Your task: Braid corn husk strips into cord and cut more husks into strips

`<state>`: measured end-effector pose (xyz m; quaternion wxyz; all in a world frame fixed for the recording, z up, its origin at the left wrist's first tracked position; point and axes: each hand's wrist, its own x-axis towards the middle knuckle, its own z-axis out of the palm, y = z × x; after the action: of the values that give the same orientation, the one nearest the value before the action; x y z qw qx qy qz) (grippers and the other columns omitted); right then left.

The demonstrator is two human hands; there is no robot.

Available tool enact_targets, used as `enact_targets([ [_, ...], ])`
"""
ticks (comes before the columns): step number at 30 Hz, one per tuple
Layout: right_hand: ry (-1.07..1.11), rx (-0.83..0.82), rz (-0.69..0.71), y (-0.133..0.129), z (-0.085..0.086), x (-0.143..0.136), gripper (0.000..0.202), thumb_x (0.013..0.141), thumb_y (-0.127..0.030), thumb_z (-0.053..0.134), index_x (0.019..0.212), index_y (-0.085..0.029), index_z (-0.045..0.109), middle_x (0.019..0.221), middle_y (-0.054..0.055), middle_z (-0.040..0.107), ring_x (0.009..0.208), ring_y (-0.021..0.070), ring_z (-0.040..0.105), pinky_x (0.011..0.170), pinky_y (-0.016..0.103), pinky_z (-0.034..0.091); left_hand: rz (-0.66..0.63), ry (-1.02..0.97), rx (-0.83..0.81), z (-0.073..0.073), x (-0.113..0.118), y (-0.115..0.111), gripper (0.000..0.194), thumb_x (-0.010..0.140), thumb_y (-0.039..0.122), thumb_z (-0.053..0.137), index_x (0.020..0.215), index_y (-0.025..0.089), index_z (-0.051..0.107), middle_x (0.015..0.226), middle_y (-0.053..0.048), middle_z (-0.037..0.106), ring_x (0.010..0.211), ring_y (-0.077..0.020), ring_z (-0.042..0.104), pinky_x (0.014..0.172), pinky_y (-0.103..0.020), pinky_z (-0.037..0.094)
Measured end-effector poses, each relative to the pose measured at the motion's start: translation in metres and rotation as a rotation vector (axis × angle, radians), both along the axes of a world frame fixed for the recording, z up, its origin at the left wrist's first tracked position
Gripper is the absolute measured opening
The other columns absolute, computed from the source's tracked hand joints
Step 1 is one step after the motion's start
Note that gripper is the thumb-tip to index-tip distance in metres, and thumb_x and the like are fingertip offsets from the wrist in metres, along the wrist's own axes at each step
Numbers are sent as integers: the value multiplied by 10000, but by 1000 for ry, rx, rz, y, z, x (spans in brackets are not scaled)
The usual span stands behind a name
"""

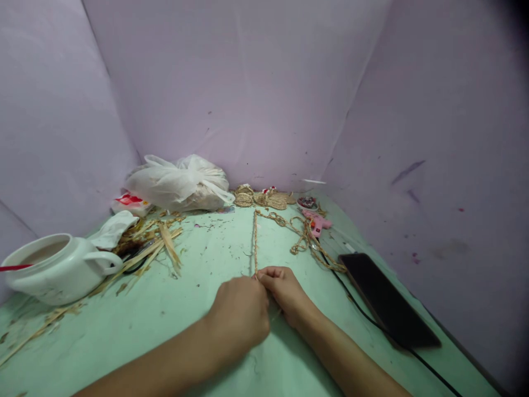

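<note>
A thin braided straw cord (255, 242) runs straight away from me along the green surface, then bends right into a loose tangle. My right hand (285, 289) pinches its near end between thumb and fingertips. Close against it, my left hand (242, 309) is closed in a fist-like grip at the same end of the cord, its fingertips mostly hidden behind the back of the hand. Some thin strands show just below the right fingers.
At left stand a white mug-like pot (53, 275), dry straw strips (165, 242) and a tied plastic bag (182, 184). Woven straw pieces (268, 198) lie at the back. A pink glue gun (316, 221), a black cable (359, 306) and a dark flat phone-like slab (388, 298) are at right.
</note>
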<state>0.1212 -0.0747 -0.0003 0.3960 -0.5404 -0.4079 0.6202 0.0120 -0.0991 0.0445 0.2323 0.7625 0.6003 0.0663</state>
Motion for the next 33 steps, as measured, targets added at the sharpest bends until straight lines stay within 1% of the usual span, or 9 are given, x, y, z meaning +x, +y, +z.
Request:
enact_targets([
  [3, -23, 27, 36, 1, 0, 1, 136, 577, -220, 549, 479, -137, 504, 401, -32, 452, 380, 55, 341, 414, 204, 223, 174, -242, -36, 2, -16, 24, 237, 703, 282, 437, 655, 124, 607, 528, -42, 549, 462, -126, 490, 471, -239, 339],
  [5, -13, 42, 67, 1, -1, 1, 174, 589, -254, 558, 475, -141, 491, 398, -32, 449, 373, 53, 332, 412, 207, 212, 282, -486, -305, -2, -21, 35, 230, 663, 251, 474, 813, 122, 591, 476, 9, 510, 356, -86, 407, 387, -210, 284],
  [7, 33, 43, 86, 2, -1, 1, 190, 588, -296, 569, 500, -145, 496, 409, -26, 469, 389, 65, 365, 426, 208, 237, 261, -692, -541, -9, -21, 39, 226, 620, 219, 504, 815, 121, 566, 480, 22, 508, 324, -63, 370, 342, -187, 239],
  [9, 56, 48, 104, 3, -2, 2, 204, 584, -328, 574, 520, -147, 505, 422, -19, 485, 411, 76, 392, 446, 211, 264, 199, -755, -622, -16, -19, 38, 133, 597, 197, 503, 700, 126, 550, 465, 25, 494, 309, -52, 349, 318, -178, 208],
  [14, -201, 132, 136, 5, -8, 4, 251, 636, -344, 532, 484, -147, 504, 382, -43, 396, 385, 57, 263, 422, 214, 190, 105, -566, -526, -21, -21, 40, 149, 575, 144, 451, 646, 121, 580, 365, 50, 404, 284, -57, 294, 321, -193, 181],
  [19, -316, 232, 187, 8, -15, 6, 217, 665, -296, 487, 507, -149, 497, 428, -33, 401, 417, 69, 281, 426, 216, 196, 96, -512, -352, -24, -25, 45, 153, 598, 236, 492, 483, 138, 468, 369, 64, 292, 352, -35, 204, 373, -209, 137],
  [23, -352, 319, 311, 11, -16, 8, 214, 704, -276, 447, 529, -154, 472, 450, -39, 383, 427, 68, 284, 426, 210, 206, 81, -418, -259, -28, -25, 48, 154, 563, 235, 491, 452, 147, 431, 410, 51, 294, 400, -48, 228, 394, -215, 161],
  [29, -787, 535, 318, 4, -3, 15, 171, 712, -220, 445, 597, -153, 552, 536, 4, 527, 505, 96, 410, 482, 218, 252, 12, -390, -186, -37, -22, 49, 102, 521, 159, 440, 422, 149, 420, 420, 46, 263, 425, -58, 233, 399, -221, 160],
  [33, -1069, 539, 249, -9, 11, 12, 184, 718, -235, 457, 632, -163, 602, 579, 47, 602, 514, 118, 463, 481, 240, 227, 76, -443, -201, -41, -16, 46, 156, 509, 135, 450, 386, 160, 357, 395, 56, 212, 410, -50, 195, 396, -227, 120],
])
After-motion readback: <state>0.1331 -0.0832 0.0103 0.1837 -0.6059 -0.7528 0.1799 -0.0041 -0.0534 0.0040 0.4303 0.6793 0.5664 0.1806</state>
